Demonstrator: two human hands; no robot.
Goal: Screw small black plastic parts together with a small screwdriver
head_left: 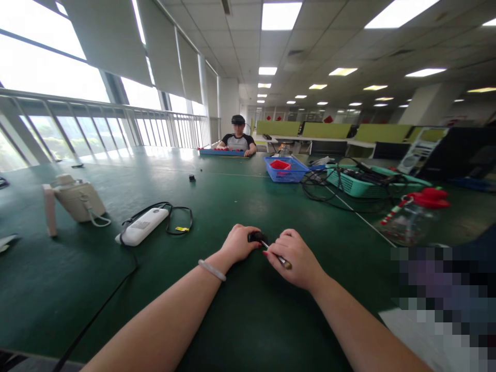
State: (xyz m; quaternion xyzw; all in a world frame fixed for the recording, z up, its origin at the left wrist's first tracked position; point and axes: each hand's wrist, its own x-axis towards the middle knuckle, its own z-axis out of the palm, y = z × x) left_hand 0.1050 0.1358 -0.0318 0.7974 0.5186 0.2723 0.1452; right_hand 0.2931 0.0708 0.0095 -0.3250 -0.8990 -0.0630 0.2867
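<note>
My left hand (238, 243) is closed round a small black part (256, 237) and holds it down on the green table (217, 310). My right hand (296, 258) is closed on a thin tool with a metal shaft (276, 254), pinched between the fingers. The tool's tip meets the black part. The two hands lie close together near the middle of the table, a bracelet (212, 270) on the left wrist.
A white power strip (142, 226) with a black cable and a beige telephone (79, 199) lie to the left. A blue basket (285, 169), a teal tray (364, 183) with cables and a clear jar with a red lid (413, 217) stand to the right. Another person (237, 139) sits at the far end.
</note>
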